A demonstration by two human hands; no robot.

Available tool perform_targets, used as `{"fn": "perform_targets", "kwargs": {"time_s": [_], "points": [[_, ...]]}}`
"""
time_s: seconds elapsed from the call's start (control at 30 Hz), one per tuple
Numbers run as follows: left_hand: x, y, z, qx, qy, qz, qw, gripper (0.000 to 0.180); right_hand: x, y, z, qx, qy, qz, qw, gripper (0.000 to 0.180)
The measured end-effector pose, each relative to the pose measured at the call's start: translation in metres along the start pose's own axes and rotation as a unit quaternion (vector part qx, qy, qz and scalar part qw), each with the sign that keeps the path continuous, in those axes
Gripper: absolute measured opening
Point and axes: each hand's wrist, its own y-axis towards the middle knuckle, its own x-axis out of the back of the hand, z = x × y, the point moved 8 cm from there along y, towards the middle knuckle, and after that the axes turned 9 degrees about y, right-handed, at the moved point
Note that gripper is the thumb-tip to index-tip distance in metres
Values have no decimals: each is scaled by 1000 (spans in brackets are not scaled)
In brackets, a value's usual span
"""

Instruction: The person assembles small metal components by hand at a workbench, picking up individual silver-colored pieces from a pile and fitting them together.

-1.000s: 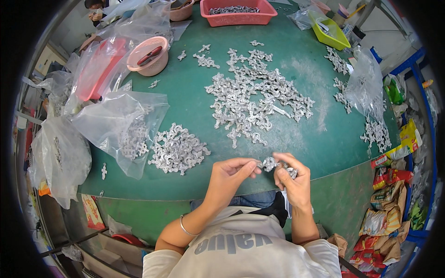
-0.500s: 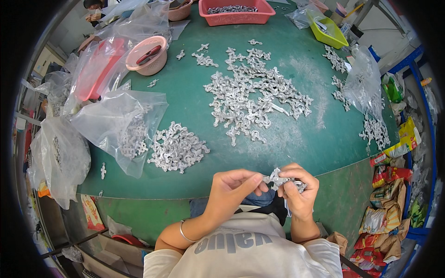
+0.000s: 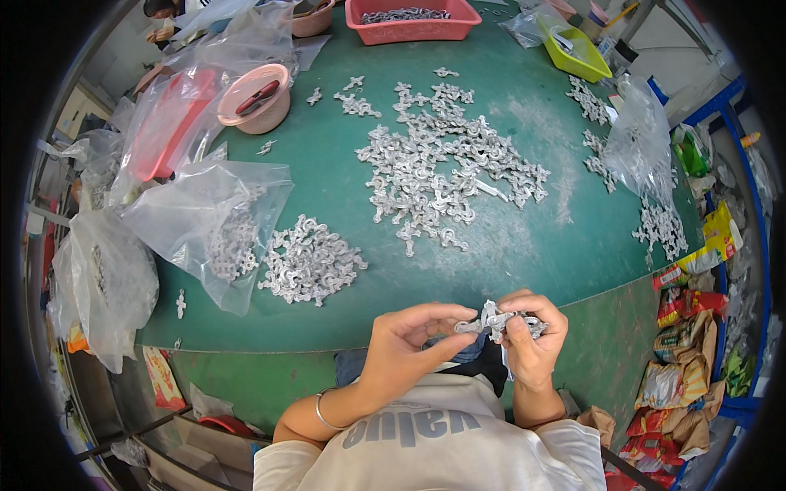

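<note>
At the near table edge, my right hand (image 3: pixel 532 337) is closed around a silver-grey, cross-shaped metal part (image 3: pixel 494 321) with rounded lobes. More grey metal shows under its fingers; whether that is a second part I cannot tell. My left hand (image 3: pixel 417 337), a bangle on its wrist, is beside the part's left end. Its thumb and forefinger are parted, and the end lies in the gap between them. A large spread heap of like metal parts (image 3: pixel 442 168) covers the middle of the table. A smaller, tighter pile (image 3: pixel 311 263) is nearer, on the left.
Clear plastic bags (image 3: pixel 214 214) with parts in them crowd the left side. A pink bowl (image 3: pixel 260 114) holds a red-handled tool. A red tray (image 3: pixel 413 31) and a yellow-green basket (image 3: pixel 573 51) stand at the back. Another bag (image 3: pixel 643 143) covers parts on the right.
My left thumb and forefinger have parted from the metal part they were pinching. The part has turned slightly in my right hand, and its left end now shows.
</note>
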Motion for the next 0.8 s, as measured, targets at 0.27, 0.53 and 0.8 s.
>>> {"fn": "perform_targets", "kwargs": {"time_s": [0.27, 0.53, 0.8], "points": [[-6, 0, -10, -35, 62, 34, 997, 24, 0, 0, 8, 20, 1, 8, 1000, 13], [-16, -1, -14, -67, 84, 42, 993, 22, 4, 3, 14, 27, 5, 16, 999, 16], [-22, -4, -23, -140, 146, 28, 979, 24, 3, 2, 24, 56, -9, 13, 998, 17]]}}
